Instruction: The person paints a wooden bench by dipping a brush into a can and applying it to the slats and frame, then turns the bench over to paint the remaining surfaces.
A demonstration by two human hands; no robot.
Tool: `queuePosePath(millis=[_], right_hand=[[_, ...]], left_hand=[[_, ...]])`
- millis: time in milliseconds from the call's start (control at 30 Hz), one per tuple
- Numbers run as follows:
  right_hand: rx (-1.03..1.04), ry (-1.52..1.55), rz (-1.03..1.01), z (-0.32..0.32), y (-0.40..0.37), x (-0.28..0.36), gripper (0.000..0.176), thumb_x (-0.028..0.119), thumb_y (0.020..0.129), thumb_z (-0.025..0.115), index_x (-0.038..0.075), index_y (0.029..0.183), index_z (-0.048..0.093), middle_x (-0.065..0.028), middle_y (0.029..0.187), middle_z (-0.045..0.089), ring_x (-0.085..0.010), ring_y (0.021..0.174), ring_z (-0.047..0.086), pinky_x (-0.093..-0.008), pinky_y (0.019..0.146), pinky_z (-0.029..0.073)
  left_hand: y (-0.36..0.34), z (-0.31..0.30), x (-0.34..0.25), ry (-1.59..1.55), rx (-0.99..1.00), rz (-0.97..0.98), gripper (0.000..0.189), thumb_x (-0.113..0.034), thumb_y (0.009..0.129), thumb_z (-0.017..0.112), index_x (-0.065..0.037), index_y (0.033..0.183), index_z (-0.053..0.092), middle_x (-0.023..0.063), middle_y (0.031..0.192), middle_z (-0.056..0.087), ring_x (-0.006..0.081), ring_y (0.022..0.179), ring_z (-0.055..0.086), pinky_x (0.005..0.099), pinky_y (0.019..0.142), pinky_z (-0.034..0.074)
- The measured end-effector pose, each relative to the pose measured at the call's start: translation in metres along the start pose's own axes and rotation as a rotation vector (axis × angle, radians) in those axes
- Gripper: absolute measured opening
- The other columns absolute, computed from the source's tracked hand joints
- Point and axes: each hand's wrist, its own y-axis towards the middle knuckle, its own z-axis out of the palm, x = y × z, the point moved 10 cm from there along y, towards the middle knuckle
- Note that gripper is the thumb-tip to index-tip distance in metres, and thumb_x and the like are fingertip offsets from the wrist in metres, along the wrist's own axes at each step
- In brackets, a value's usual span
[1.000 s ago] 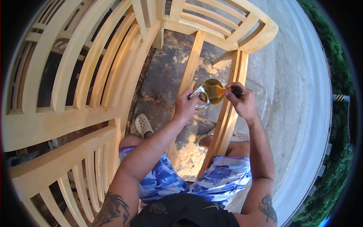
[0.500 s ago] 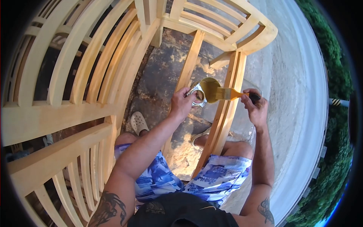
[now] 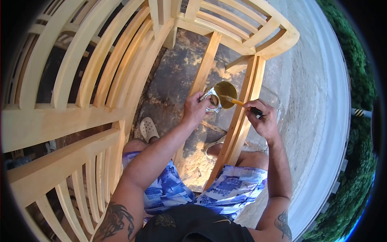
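Note:
My left hand [image 3: 196, 109] is closed round the silvery, loop-shaped handle of a small paint pot [image 3: 230, 89]. The pot is tilted so its yellowish inside faces me. In my right hand [image 3: 264, 123], the fingers grip the dark end of a paintbrush [image 3: 236, 101] with an orange-yellow handle. The brush is seen edge-on, its bristles inside the mouth of the pot. Both hands are above the long double front rail [image 3: 241, 115] of a pale wooden bench frame, between my knees.
The slatted bench back [image 3: 62, 109] rises on the left, and a slatted armrest [image 3: 258, 34] stands at the far end. A middle rail [image 3: 205, 62] runs lengthwise over stained ground [image 3: 177, 60]. My feet in light clogs [image 3: 148, 128] stand inside the frame. Concrete and a road [image 3: 330, 101] lie to the right.
My right hand has moved left and slightly down, bringing the brush further into the pot. The brush has turned from flat face to narrow edge. My left hand stays nearly in place.

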Motion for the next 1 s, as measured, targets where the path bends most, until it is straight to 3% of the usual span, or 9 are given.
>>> queuePosePath(millis=[133,367,400,500,533,633,900,1000], right_hand=[[-0.011,0.012,0.002,-0.012,-0.007,-0.003,0.026,-0.01,0.074,0.065,0.002,0.097,0.069,-0.0102,0.09,0.069,-0.0185,0.078,0.069,-0.0286,0.072,0.054],[-0.163,0.105,0.046,-0.047,-0.013,-0.009,0.021,-0.008,0.081,0.066,0.002,0.1,0.068,-0.0043,0.087,0.07,-0.0114,0.079,0.066,-0.0271,0.071,0.054],[-0.156,0.206,0.086,-0.046,-0.014,-0.021,0.019,-0.002,0.088,0.068,0.001,0.107,0.066,-0.0044,0.087,0.069,-0.0091,0.078,0.064,-0.0257,0.069,0.053],[-0.224,0.454,0.252,-0.027,-0.01,-0.045,0.02,0.006,0.094,0.068,-0.001,0.112,0.063,-0.007,0.087,0.07,-0.0092,0.075,0.064,-0.0242,0.066,0.053],[-0.236,0.471,0.27,-0.018,-0.007,-0.052,0.024,0.014,0.097,0.067,-0.004,0.112,0.061,-0.0099,0.083,0.069,-0.0104,0.069,0.065,-0.0236,0.063,0.053],[-0.299,0.506,0.393,-0.006,-0.006,-0.075,0.027,0.019,0.099,0.067,-0.005,0.109,0.061,-0.0103,0.08,0.069,-0.0129,0.062,0.065,-0.025,0.059,0.053],[-0.463,0.4,0.366,-0.053,-0.02,-0.082,0.028,0.022,0.1,0.065,-0.005,0.103,0.063,-0.0126,0.076,0.07,-0.0158,0.059,0.066,-0.0273,0.054,0.053],[-0.439,0.539,0.272,-0.052,-0.021,-0.075,0.02,0.014,0.1,0.063,-0.003,0.109,0.061,-0.0124,0.08,0.07,-0.0157,0.065,0.066,-0.0276,0.06,0.054]], left_hand=[[-0.001,0.0,-0.002,0.031,0.015,-0.019,0.021,-0.007,0.095,0.058,0.003,0.113,0.061,0.0108,0.103,0.068,0.0177,0.088,0.072,0.0282,0.065,0.062],[0.001,-0.002,0.0,0.018,-0.009,-0.014,0.021,-0.006,0.094,0.06,0.004,0.113,0.061,0.0114,0.1,0.069,0.0179,0.085,0.073,0.0287,0.065,0.062],[0.001,-0.002,0.0,0.023,-0.012,-0.014,0.022,-0.006,0.094,0.06,0.004,0.113,0.061,0.0114,0.1,0.069,0.018,0.084,0.073,0.0287,0.065,0.062],[0.002,0.0,0.003,0.023,0.01,-0.023,0.021,-0.006,0.094,0.06,0.004,0.113,0.062,0.0115,0.1,0.069,0.0178,0.084,0.073,0.0286,0.065,0.063],[0.003,0.0,0.003,0.024,0.008,-0.021,0.021,-0.006,0.094,0.06,0.004,0.113,0.062,0.0115,0.1,0.069,0.0177,0.084,0.073,0.0285,0.065,0.063],[0.002,0.0,0.002,0.034,0.007,-0.015,0.021,-0.006,0.095,0.06,0.003,0.113,0.062,0.0112,0.1,0.069,0.0173,0.084,0.073,0.0283,0.065,0.063],[0.002,-0.005,-0.002,-0.013,-0.03,0.008,0.022,-0.007,0.091,0.061,0.004,0.11,0.063,0.0128,0.096,0.069,0.0193,0.083,0.074,0.0292,0.063,0.064],[-0.002,0.0,-0.005,0.008,-0.01,-0.02,0.019,-0.006,0.095,0.059,0.002,0.112,0.062,0.0104,0.098,0.069,0.0167,0.085,0.073,0.0277,0.063,0.061]])
